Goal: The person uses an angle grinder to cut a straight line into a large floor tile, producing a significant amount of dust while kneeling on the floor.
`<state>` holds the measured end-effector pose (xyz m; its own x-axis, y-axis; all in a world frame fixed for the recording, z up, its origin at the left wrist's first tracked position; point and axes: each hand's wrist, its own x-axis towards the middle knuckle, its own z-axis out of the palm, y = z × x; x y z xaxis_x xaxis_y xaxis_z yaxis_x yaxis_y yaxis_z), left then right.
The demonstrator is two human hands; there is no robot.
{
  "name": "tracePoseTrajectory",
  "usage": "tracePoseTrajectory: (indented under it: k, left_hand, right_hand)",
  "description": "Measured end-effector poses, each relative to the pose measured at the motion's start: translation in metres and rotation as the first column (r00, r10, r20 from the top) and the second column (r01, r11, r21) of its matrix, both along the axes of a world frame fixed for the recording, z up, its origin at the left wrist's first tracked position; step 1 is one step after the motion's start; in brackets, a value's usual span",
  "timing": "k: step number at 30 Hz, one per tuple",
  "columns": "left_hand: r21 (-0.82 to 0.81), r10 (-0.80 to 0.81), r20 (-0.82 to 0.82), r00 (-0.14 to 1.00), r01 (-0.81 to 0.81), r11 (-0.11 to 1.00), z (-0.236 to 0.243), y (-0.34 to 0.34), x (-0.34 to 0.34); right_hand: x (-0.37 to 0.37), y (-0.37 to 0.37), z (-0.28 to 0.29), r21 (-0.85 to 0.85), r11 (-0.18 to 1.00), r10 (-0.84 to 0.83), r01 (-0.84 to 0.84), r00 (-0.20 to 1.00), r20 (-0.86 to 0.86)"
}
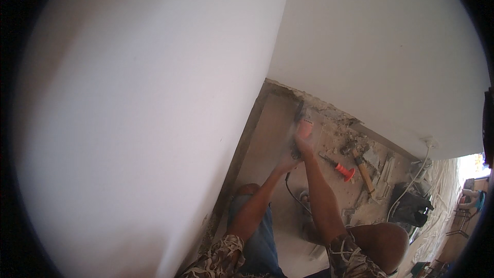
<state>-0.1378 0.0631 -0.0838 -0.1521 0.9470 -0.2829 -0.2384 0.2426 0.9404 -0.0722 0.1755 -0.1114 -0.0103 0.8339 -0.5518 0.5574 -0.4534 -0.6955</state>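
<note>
My right hand [303, 144] is closed round an orange-and-black power tool [305, 126], held at the broken foot of the right wall, where pale dust hazes the air. Just behind it, lower and to the left, my left hand [290, 161] grips the tool's rear end near a black cord [290, 190]; its fingers are partly hidden. Right of my hands, a chisel with a red guarded grip [345, 172] and a wooden-handled hammer [363, 167] lie among rubble [334, 131] on the floor.
White walls [144, 98] meet at the corner. A socket [428, 141] with a white cable sits low on the right wall. A black bag [409, 206], crumpled plastic sheeting [437, 190] and a metal rack [458, 221] are at the right. My knees border the work area below.
</note>
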Motion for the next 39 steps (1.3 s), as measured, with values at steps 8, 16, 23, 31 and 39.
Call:
tracePoseTrajectory:
  k: [8,16,23,31,39]
  left_hand:
    - [-0.019,-0.016,-0.007,1.0,0.016,1.0,-0.018,0.001,-0.002]
    - [-0.015,0.003,0.027,1.0,-0.002,1.0,-0.017,0.002,0.004]
    - [0.046,0.036,-0.008,0.999,-0.035,0.998,-0.021,0.004,0.006]
    - [0.041,0.036,-0.061,0.997,-0.034,0.999,-0.002,0.0,-0.002]
    - [0.022,0.045,-0.007,0.999,-0.045,0.999,-0.01,0.001,-0.001]
  right_hand:
    - [-0.007,-0.006,0.018,0.091,0.996,0.015,-0.02,0.998,0.053]
    - [-0.017,-0.002,0.068,0.271,0.932,0.154,-0.242,0.939,0.307]
    - [-0.018,-0.006,0.091,0.318,0.815,0.293,-0.483,0.819,0.493]
    - [-0.032,-0.019,0.15,0.253,0.838,0.313,-0.484,0.805,0.503]
    - [-0.029,-0.021,0.164,0.146,0.894,0.334,-0.422,0.848,0.411]
